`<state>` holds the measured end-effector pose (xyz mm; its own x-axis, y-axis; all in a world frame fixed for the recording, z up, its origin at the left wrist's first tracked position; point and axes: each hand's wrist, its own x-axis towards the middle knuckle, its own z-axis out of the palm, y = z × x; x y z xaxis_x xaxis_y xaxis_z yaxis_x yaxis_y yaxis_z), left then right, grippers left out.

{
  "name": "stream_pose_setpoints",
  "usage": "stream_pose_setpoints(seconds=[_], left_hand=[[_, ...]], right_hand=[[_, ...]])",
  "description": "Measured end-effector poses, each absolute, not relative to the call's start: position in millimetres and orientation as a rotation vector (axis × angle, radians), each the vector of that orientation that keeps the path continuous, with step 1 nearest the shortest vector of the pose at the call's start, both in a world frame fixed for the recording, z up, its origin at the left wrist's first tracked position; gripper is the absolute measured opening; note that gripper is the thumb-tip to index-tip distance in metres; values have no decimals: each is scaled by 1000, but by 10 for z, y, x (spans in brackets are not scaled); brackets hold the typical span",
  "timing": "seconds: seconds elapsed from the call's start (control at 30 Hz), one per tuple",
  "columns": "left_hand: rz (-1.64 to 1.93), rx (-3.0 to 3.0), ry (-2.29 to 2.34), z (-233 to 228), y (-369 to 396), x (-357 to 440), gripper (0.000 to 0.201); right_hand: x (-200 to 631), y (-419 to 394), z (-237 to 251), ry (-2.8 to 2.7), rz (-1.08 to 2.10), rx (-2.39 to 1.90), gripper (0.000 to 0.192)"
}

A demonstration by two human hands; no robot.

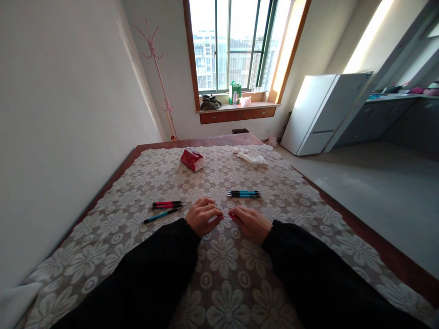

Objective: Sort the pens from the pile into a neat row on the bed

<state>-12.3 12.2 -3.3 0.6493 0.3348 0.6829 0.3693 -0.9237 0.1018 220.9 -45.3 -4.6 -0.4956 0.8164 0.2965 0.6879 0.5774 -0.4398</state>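
lace, cream and patterned with big flat daisies, covers a dark wooden table (394, 262) that runs from the camera to the far wall. the cloth (219, 269) is openwork, the brown wood showing through its holes and along the bare edges. a plain white wall stands close on the left; a pink coat stand (159, 73) with thin forked arms leans in the corner. ahead, a tall window (233, 43) in a brown frame looks out on apartment blocks, with a bag and small bottles on its sill. a white fridge (325, 112) stands on the right on a grey floor, beside dark cabinets.

both arms are in black sleeves. the left hand (203, 217) lies curled, knuckles up, on the cloth. the right hand (252, 223) lies just beside it, fingers bent, its tips closed around a small red pen (232, 215), only the end of which shows between the two hands; whether the left hand also touches it i cannot tell.

left of the hands lie red pens (167, 204), slim and dark-tipped, and a single blue pen (161, 215) at a slant. beyond the right hand a tight bundle of blue pens (244, 193) lies crosswise. farther off sit a glossy red tissue pack (192, 159) and a crumpled white tissue (251, 156).
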Motion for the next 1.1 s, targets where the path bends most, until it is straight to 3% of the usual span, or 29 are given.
stream_pose_setpoints(seconds=[0.2,0.3,0.47,0.67,1.1], left_hand=[[-1131,-2849,-593,0,97,-132,11],[-1127,-2886,-758,37,92,-153,30],[-1021,-2868,-1112,5,148,-153,35],[-871,-2939,-1135,-70,197,-137,16],[-876,-2995,-1010,-46,150,-133,14]], right_hand=[[2134,-513,4,-2340,362,-1318,20],[2160,-497,13,-2278,332,-1347,21],[2242,-451,15,-2239,281,-1480,17],[2269,-437,9,-2261,231,-1593,15],[2255,-428,-4,-2266,237,-1592,17]])
